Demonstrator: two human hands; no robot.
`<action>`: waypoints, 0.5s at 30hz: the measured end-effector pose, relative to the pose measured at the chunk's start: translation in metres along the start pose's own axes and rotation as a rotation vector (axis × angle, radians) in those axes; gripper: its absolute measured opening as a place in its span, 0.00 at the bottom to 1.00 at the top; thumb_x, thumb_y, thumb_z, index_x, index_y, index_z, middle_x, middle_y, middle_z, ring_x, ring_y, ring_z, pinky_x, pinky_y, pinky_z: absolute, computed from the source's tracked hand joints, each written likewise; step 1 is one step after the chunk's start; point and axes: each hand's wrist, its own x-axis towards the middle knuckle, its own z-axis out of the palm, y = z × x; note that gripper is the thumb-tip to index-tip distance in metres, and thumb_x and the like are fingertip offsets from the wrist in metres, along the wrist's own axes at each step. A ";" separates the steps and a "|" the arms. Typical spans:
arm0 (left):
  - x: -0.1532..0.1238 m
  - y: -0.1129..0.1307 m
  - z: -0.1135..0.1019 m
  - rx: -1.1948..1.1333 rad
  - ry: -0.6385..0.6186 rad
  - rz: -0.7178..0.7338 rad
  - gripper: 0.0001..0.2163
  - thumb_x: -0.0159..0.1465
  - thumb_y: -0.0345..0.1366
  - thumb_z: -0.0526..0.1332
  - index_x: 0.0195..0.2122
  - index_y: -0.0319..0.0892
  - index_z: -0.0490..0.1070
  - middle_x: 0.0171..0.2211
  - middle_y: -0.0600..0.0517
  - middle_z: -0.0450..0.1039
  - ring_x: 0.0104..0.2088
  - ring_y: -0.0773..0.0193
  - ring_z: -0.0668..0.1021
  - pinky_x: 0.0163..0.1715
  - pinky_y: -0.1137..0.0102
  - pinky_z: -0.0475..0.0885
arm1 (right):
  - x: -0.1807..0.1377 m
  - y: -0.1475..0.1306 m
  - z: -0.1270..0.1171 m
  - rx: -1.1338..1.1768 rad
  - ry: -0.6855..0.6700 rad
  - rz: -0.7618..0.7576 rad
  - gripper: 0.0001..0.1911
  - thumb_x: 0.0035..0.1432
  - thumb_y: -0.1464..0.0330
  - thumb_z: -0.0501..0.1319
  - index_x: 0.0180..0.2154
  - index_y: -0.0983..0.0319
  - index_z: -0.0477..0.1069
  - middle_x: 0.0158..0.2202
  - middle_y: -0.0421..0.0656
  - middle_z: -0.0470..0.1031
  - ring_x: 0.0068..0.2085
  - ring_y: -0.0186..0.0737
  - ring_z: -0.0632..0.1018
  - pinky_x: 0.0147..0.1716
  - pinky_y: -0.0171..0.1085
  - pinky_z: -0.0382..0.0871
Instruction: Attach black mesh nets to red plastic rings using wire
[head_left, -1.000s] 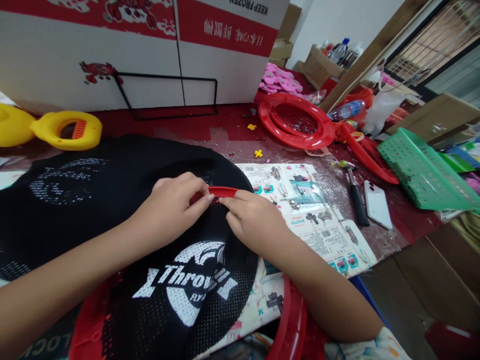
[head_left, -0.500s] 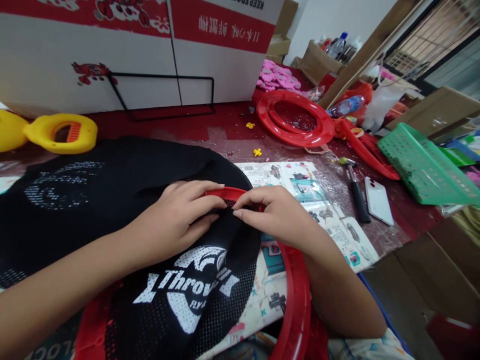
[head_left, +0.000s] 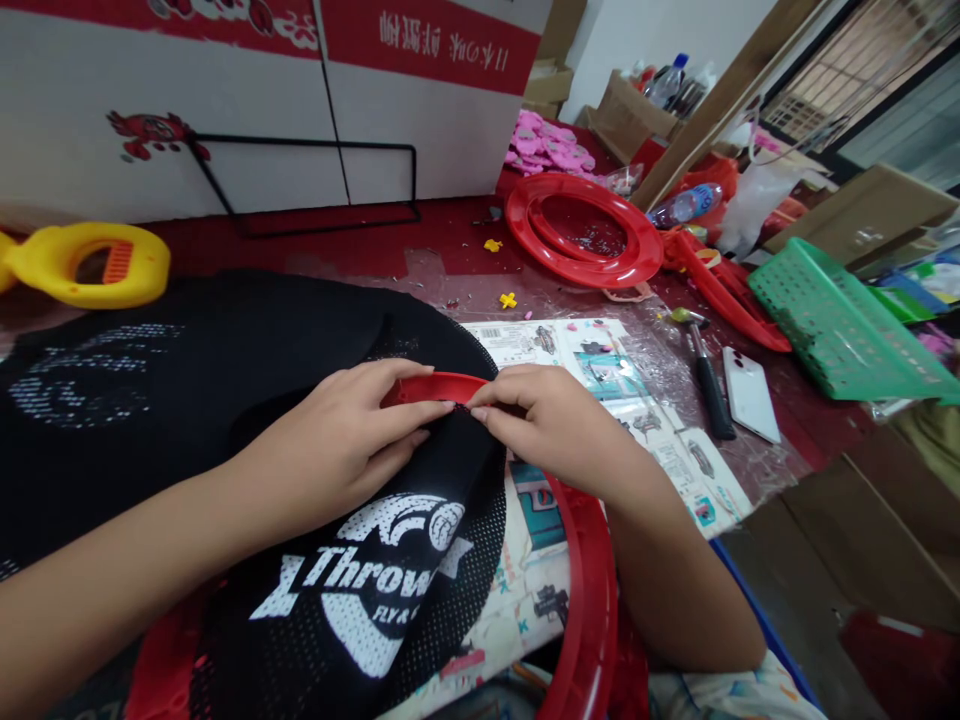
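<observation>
A round piece of black mesh fabric [head_left: 450, 480] with a white printed logo lies over a red plastic ring [head_left: 589, 590]. My left hand [head_left: 360, 420] is closed on the fabric edge at the ring's far side, thumb and forefinger pinching it. Right beside it, my right hand [head_left: 540, 410] pinches the same edge, its fingertips almost touching the left ones. Between the hands a short arc of the ring shows. More black mesh fabric [head_left: 300, 310] spreads behind and left of my left hand.
Behind stand a white and red carton [head_left: 435, 110] and a black wire frame [head_left: 300, 142]. A yellow plastic handle [head_left: 142, 265] lies left. To the right are red rings [head_left: 641, 240], a hammer [head_left: 709, 385], a phone [head_left: 750, 393] and a green basket [head_left: 840, 320]. Printed cardboard [head_left: 697, 470] covers the table.
Both hands stay pinched at the same edge, with fingertips slightly shifted. The fabric's front part has shifted a little, showing more of the logo's upper right. The whole view has moved slightly.
</observation>
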 end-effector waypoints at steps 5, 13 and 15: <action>0.000 0.000 0.000 0.034 -0.011 0.003 0.17 0.67 0.32 0.50 0.56 0.44 0.69 0.56 0.40 0.60 0.55 0.48 0.68 0.51 0.49 0.69 | -0.001 -0.001 -0.001 -0.065 0.017 -0.021 0.11 0.56 0.78 0.57 0.34 0.66 0.78 0.29 0.41 0.76 0.31 0.32 0.73 0.34 0.32 0.63; -0.001 0.001 0.002 0.109 -0.006 0.023 0.18 0.67 0.32 0.50 0.56 0.46 0.68 0.56 0.39 0.59 0.55 0.46 0.68 0.49 0.48 0.70 | 0.002 -0.001 0.004 -0.231 -0.020 -0.008 0.11 0.61 0.75 0.56 0.37 0.67 0.77 0.32 0.45 0.76 0.35 0.36 0.72 0.38 0.35 0.62; 0.000 0.002 0.002 0.131 -0.003 0.036 0.18 0.67 0.31 0.49 0.56 0.45 0.68 0.55 0.38 0.59 0.54 0.45 0.68 0.48 0.48 0.70 | 0.002 -0.002 0.006 -0.263 -0.033 0.010 0.12 0.62 0.74 0.55 0.38 0.67 0.77 0.33 0.46 0.75 0.36 0.37 0.72 0.38 0.35 0.62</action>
